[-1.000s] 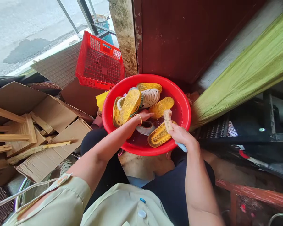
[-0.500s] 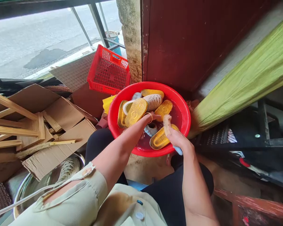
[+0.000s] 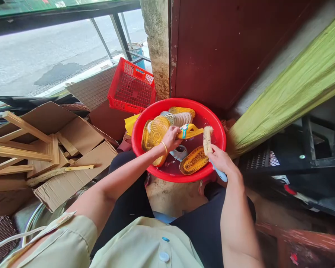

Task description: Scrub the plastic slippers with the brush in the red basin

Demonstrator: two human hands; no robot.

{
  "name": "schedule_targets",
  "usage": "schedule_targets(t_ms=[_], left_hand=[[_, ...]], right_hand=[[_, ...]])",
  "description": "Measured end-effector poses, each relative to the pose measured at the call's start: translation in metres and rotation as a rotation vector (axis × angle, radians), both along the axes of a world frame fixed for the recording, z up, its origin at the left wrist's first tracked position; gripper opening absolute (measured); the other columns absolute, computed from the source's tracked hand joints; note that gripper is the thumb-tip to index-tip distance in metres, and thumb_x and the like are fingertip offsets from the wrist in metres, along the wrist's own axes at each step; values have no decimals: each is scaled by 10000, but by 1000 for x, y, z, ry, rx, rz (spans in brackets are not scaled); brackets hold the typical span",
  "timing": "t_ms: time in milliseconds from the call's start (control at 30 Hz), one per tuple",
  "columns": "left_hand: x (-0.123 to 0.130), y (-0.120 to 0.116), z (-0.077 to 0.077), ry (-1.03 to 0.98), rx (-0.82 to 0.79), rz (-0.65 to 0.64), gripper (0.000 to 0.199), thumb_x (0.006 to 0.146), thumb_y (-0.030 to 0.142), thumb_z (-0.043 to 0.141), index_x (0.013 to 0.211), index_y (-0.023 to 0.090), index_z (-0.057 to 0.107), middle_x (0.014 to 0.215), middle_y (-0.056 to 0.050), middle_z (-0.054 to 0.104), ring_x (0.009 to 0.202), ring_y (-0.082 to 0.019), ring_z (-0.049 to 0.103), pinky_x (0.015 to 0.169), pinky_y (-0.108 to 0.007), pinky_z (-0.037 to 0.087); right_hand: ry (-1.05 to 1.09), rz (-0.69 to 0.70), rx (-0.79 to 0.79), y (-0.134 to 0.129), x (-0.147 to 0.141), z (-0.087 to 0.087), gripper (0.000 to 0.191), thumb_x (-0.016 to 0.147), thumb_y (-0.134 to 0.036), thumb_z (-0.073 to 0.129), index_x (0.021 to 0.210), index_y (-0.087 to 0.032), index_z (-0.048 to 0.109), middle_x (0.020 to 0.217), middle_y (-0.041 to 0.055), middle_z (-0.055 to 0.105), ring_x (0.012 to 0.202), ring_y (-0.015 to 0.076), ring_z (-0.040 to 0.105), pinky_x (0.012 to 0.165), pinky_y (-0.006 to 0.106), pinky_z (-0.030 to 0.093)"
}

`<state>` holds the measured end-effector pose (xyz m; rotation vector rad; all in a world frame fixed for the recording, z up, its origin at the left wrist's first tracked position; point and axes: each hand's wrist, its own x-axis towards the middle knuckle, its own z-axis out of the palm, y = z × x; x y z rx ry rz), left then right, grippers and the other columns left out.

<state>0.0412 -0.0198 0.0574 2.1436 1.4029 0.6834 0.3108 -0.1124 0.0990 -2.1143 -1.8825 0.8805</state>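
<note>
My left hand (image 3: 171, 139) grips a yellow sandal (image 3: 194, 131) with a white and teal mark on its strap, held over the red basin (image 3: 222, 143). In my right hand (image 3: 222, 160) is a scrub brush (image 3: 207, 139) with pale bristles and a light blue handle; its bristle end is at the toe of the sandal. Yellow soles (image 3: 159, 130) and a whitish shoe (image 3: 183, 119) are heaped at the basin's left and back. Nearer me, another yellow sandal (image 3: 194, 160) lies sole up beside a pale blue shoe (image 3: 180, 152) in dark water.
Behind the basin stands a red plastic crate (image 3: 132, 87). To the left are cardboard (image 3: 80, 173) and a wooden stool (image 3: 30, 149) with its legs sideways. A dark red door (image 3: 212, 48) and a green cloth (image 3: 290, 85) bound the right side.
My left hand has lifted a yellow sandal out of the basin. The brush in my right hand has shifted slightly right. The view has tilted a little.
</note>
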Motion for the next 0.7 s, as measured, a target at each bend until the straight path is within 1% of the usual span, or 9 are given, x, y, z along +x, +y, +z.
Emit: schedule_targets(t_ms=[133,233,300,367,467,533,567,600,700], left_hand=[[-29,-42,-8,119,24,-138,331,860,186,658,1183,216,593,1502,-150,473,1417,-241,480,1157,-391,455],[-40,-59,-21,179,-11,-229,328,851,192,691,1170,211,618,1578,-145,420,1476,-254,439,1189,-388,434],[-44,-61,-25,175,-29,-259,315,839,225,731,1139,204,639,1587,-151,417,1473,-273,447,1199,-401,428],[-44,-58,-27,131,-33,-302,331,821,321,789,1096,190,659,1583,-172,418,1466,-301,456,1204,-420,424],[-40,-52,-27,60,-40,-343,321,829,437,800,993,189,678,1550,-179,456,1438,-313,488,1197,-437,434],[-35,-49,-29,37,-42,-311,259,873,416,758,990,198,680,1533,-171,486,1426,-304,502,1193,-450,439],[-32,-48,-31,27,-35,-279,260,887,397,743,1045,202,677,1537,-170,489,1437,-302,491,1198,-458,433],[-30,-47,-32,16,-23,-246,326,889,387,740,1144,200,659,1551,-174,480,1460,-302,466,1209,-463,420],[-26,-44,-38,-23,9,-153,741,850,439,781,1463,168,465,1598,-200,433,1513,-300,404,1243,-448,373]], right_hand=[[5,-28,82,-8,-25,-1,611,1001,-331,439,1600,-212,429,1048,72,776,863,220,721,783,285,536],[-40,104,97,-19,-54,-6,621,995,-304,452,1614,-258,422,1154,76,773,949,233,726,834,292,527],[-111,199,48,-27,-69,-8,651,972,-276,489,1619,-291,418,1193,79,771,998,246,728,860,301,520],[-181,217,-16,-33,-75,-7,683,961,-260,508,1632,-316,392,1210,81,772,1034,255,729,871,306,518],[-178,192,-88,-34,-69,-1,664,969,-283,516,1617,-375,405,1255,48,766,1098,251,723,899,305,518],[-138,185,-108,-32,-62,3,634,974,-308,516,1596,-401,437,1313,30,744,1140,254,713,923,314,519],[-124,185,-111,-30,-60,6,623,976,-313,514,1589,-401,450,1339,28,732,1157,257,708,933,318,519],[-120,190,-111,-29,-58,7,619,975,-312,511,1587,-392,458,1357,32,723,1171,260,703,940,321,518],[-175,240,-114,-29,-58,12,635,970,-295,505,1601,-338,450,1334,67,734,1175,273,702,942,327,515]])
